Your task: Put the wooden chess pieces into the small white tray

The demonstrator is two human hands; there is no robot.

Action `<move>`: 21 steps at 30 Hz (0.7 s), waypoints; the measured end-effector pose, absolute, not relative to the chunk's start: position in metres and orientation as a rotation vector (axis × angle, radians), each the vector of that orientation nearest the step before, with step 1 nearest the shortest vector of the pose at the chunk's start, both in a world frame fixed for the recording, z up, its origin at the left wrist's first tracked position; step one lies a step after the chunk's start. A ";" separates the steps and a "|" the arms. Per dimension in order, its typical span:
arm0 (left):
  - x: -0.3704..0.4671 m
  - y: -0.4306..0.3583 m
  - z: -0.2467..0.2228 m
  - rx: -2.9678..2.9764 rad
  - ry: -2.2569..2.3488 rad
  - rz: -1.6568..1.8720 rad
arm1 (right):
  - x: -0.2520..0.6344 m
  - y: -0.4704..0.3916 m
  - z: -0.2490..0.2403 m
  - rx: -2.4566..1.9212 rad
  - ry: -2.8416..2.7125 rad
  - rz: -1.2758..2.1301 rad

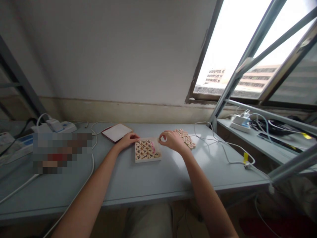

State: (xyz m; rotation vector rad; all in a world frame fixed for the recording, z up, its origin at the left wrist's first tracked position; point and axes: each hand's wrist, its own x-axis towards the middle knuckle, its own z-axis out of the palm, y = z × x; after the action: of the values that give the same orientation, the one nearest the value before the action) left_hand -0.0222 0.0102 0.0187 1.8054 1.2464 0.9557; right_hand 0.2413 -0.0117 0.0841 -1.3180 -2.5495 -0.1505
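Note:
A shallow white box (148,160) sits on the desk in front of me. Rows of round Chinese chess pieces (144,151) with dark characters fill its left and middle. Bare bottom with a pink print shows toward its right side. My left hand (128,140) has its fingers curled at the far left corner of the box, touching it. Above the far right corner, my right hand (172,139) pinches a single Chinese chess piece (162,138) between thumb and forefinger, partly covered by the fingers. Behind that hand lies a loose group of pieces (188,141), partly hidden.
A flat lid with a white face (119,131) lies behind my left hand. White cables (224,142) loop across the desk (170,181) on the right. Power strips (65,127) and more cables are at the left, beside a blurred-out patch. A metal frame post (229,87) rises at the right.

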 end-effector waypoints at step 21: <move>-0.021 0.007 0.023 1.789 1.253 0.942 | 0.236 -0.010 0.071 -0.857 -2.828 0.514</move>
State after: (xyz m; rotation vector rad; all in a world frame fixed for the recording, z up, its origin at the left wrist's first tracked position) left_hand -0.0207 0.0068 0.0229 1.7890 1.2531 0.9419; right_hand 0.2361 -0.0103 0.0714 -0.8571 -2.8280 0.5137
